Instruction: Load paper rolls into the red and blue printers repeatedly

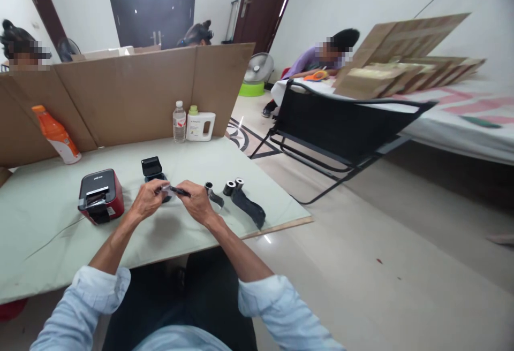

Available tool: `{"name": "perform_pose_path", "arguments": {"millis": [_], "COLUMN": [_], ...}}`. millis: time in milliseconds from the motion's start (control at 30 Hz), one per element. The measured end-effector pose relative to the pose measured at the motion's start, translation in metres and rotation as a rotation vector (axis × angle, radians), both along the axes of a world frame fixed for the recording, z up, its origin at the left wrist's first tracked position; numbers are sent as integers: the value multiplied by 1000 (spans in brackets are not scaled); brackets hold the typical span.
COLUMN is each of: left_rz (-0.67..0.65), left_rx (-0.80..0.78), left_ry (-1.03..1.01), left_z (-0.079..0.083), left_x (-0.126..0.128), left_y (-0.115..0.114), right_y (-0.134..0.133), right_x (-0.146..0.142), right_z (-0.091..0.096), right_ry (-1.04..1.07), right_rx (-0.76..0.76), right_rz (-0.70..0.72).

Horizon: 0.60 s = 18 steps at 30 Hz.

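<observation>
My left hand (149, 199) is closed in a pinch over the table, with a small pale piece (165, 187) at its fingertips. My right hand (196, 201) grips a slim black object (180, 191), whose tip meets the pale piece; its kind is too small to tell. Just beyond my left hand stands a small black case (151, 166) with its lid up, its lower part half hidden by the fingers. Right of my right hand lie a small roll with a dark strip (217, 199) and two ribbon rolls (229, 188) trailing a wide black ribbon (248, 209).
A red and black label printer (101, 197) sits left on the table (136, 244). An orange bottle (56, 134), a clear bottle (179, 122) and a white jug (201, 126) stand by a cardboard screen (136, 89). People sit beyond; a black folding frame (333, 131) stands right.
</observation>
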State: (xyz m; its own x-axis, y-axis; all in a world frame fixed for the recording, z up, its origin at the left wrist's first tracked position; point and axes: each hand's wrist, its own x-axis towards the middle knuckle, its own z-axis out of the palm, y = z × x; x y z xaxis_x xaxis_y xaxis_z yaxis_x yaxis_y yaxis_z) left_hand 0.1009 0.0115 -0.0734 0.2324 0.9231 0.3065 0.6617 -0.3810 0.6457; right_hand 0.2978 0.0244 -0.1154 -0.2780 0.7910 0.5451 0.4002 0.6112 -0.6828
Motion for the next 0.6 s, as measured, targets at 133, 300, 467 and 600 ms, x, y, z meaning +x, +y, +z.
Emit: {"name": "perform_pose_path", "arguments": {"millis": [133,300,467,600], "left_rz": [183,319,355,393], "left_rx": [50,9,-20,-57], "left_ry": [28,152,239,319], "left_z": [-5,-16,-23,-22], "left_x": [-21,-28,-30,-32], "left_y": [32,58,65,67], "right_y": [40,77,88,89], "right_x": [-29,-50,-54,-53], "right_z": [16,20,13,12], "right_ry": [-116,-289,-351,-370], "right_rx": [0,-82,-105,-96], "right_rz": [15,-1,-19,-32]}}
